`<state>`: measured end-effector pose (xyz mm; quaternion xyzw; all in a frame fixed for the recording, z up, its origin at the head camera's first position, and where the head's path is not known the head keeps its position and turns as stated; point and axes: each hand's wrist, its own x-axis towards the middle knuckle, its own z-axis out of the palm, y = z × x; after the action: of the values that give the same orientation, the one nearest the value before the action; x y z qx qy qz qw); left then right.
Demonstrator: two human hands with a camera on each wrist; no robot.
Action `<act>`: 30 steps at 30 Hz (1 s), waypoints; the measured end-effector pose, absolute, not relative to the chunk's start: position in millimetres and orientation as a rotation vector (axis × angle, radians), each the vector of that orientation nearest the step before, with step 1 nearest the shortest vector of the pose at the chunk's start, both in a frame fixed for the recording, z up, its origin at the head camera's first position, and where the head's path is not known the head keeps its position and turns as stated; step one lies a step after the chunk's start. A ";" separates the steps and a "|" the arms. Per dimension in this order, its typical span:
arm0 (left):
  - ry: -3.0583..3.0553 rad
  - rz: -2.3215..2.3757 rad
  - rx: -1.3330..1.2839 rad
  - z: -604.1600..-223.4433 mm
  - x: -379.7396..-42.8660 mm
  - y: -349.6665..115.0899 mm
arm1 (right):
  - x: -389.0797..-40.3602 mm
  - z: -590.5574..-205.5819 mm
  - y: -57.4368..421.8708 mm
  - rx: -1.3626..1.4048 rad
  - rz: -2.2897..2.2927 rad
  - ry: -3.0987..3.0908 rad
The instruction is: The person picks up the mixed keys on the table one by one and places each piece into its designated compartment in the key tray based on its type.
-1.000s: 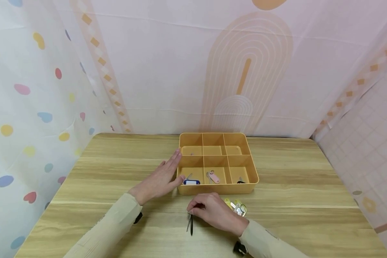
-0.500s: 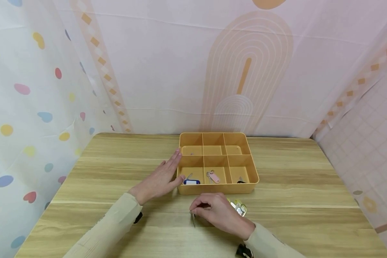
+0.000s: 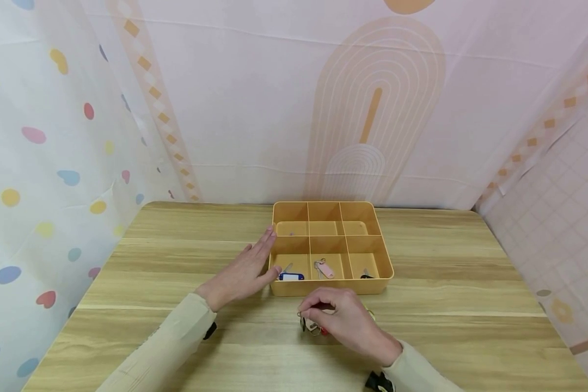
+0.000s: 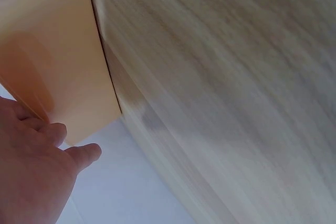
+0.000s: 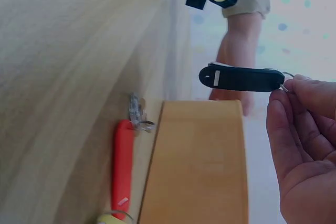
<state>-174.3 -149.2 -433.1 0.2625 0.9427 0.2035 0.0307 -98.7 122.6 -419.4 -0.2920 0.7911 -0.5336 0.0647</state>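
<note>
My right hand (image 3: 345, 324) pinches the metal ring of a black key tag (image 5: 241, 78) between thumb and fingers, in front of the yellow organizer box (image 3: 330, 287). The tag hangs above the table. Below it lie a red key tag (image 5: 122, 163) and a silver key (image 5: 134, 109), partly covered by the hand in the head view. My left hand (image 3: 240, 275) rests against the box's left side, fingers extended and thumb at the front corner. In the box's front row lie a blue key tag (image 3: 291, 276), a pink key tag (image 3: 326, 269) and a black-headed key (image 3: 366, 276).
A yellow key tag (image 5: 111, 219) lies by the red one, mostly behind my right hand in the head view. The box stands near the back edge of the wooden table (image 3: 446, 283). Patterned cloth (image 3: 255, 109) hangs behind and at both sides.
My right hand has moved rightward with the black key tag, over the other tags. The red tag and keys now show beneath its fingers. My left hand stays at the box.
</note>
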 end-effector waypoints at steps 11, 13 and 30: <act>2.908 0.620 0.821 -435.5 -175.4 -149.2 | -97.7 -408.6 136.1 -0.922 -1.662 2.471; 2.906 0.633 0.825 -435.5 -175.6 -149.3 | -97.0 -408.2 139.0 -0.927 -1.667 2.481; 2.896 0.630 0.814 -433.6 -175.6 -149.7 | -99.3 -384.0 172.9 -0.806 -1.821 2.558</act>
<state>-175.6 -149.7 -433.6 0.2646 0.9418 0.2047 0.0343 -99.3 172.9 -384.0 -0.2484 0.7880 -0.5612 -0.0500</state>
